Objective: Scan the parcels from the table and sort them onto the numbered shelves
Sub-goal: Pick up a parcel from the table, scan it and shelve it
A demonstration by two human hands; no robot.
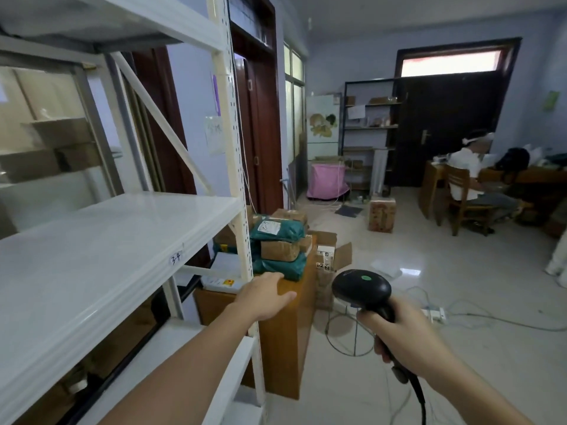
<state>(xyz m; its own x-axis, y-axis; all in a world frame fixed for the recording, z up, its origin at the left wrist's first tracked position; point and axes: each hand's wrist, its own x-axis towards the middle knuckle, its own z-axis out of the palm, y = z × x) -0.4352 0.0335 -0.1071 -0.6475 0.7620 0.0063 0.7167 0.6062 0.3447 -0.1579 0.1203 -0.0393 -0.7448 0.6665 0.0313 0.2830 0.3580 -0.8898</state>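
- Parcels [280, 240] sit stacked on a wooden table [285, 332] just right of the white shelving, head view.
- Stack: green poly mailer [277, 230] with a white label on top, brown carton [279, 250] under it, another green mailer [280, 268] at the bottom; more brown boxes behind.
- Left hand [264, 297] reaches forward over the near table edge, fingers straight and loosely together, holding nothing, near the lowest green mailer; contact with the table cannot be told.
- Right hand [399, 332] has its fingers wrapped around the handle of a black barcode scanner [363, 289]; scanner head with a green dot points forward, cord hanging below the hand.
- White shelf [107, 256] at left is bare on top, small tag reading 3-4 [176, 258] on its front edge.
- Open cardboard box [329, 256] stands on the floor right of the table.
- Wire stand [349, 335] and cables lie on the tiled floor.
- Seated person [466, 176] at a desk far right, back turned.
- Pink-covered object [326, 179] and dark rack [368, 127] at the far wall.
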